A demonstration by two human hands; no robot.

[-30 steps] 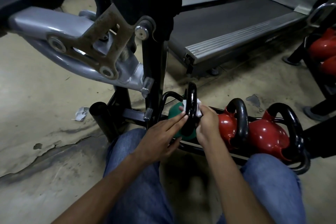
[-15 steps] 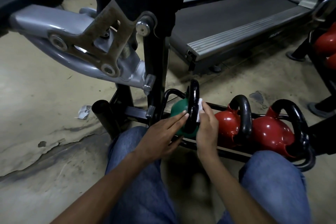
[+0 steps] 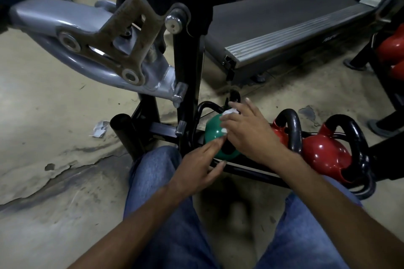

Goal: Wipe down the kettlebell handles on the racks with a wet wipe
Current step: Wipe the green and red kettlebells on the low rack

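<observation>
Your right grip (image 3: 247, 133) clasps the crumpled white wet wipe (image 3: 230, 112) around the black looped handle (image 3: 235, 96) of the green kettlebell (image 3: 213, 130). Your left grip (image 3: 196, 166), released with fingers straight, touches that kettlebell just below the right grip.

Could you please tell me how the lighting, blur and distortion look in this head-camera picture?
Head view: dim overall; glare on the grey machine arm; wide-angle bending at the edges; floor at bottom centre smeared; green kettlebell fairly sharp.

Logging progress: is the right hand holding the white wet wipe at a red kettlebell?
No, the right hand holds the white wet wipe at the black handle of the green kettlebell.
</observation>
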